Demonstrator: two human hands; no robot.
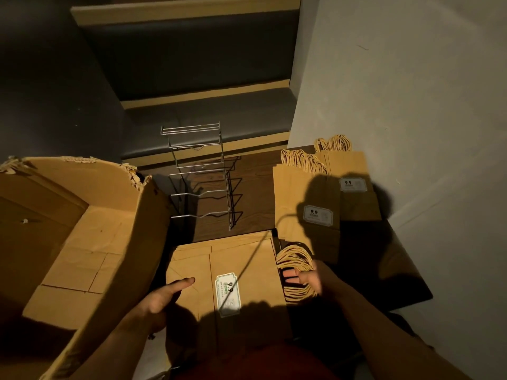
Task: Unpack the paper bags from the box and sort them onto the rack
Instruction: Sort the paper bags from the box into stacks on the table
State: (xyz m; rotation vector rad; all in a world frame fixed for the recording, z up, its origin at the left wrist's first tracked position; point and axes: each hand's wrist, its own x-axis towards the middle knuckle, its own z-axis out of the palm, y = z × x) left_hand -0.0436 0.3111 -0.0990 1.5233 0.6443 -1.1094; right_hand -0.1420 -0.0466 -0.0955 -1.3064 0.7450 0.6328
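A stack of flat brown paper bags (241,261) with a white "9.9" label lies in front of me on the dark table. My left hand (167,296) rests on the stack's left edge, thumb stretched across the top bag. My right hand (306,279) grips the bundle of twisted paper handles (295,256) at the stack's right side. The open cardboard box (82,242) stands at the left, its inside showing only bare cardboard. The wire rack (203,176) stands empty behind the stack.
Two more piles of labelled paper bags (323,204) lie at the right, handles pointing away from me. A white wall (411,105) closes the right side. A dark bench seat (208,116) runs behind the rack. Dark wooden tabletop (255,187) shows between rack and piles.
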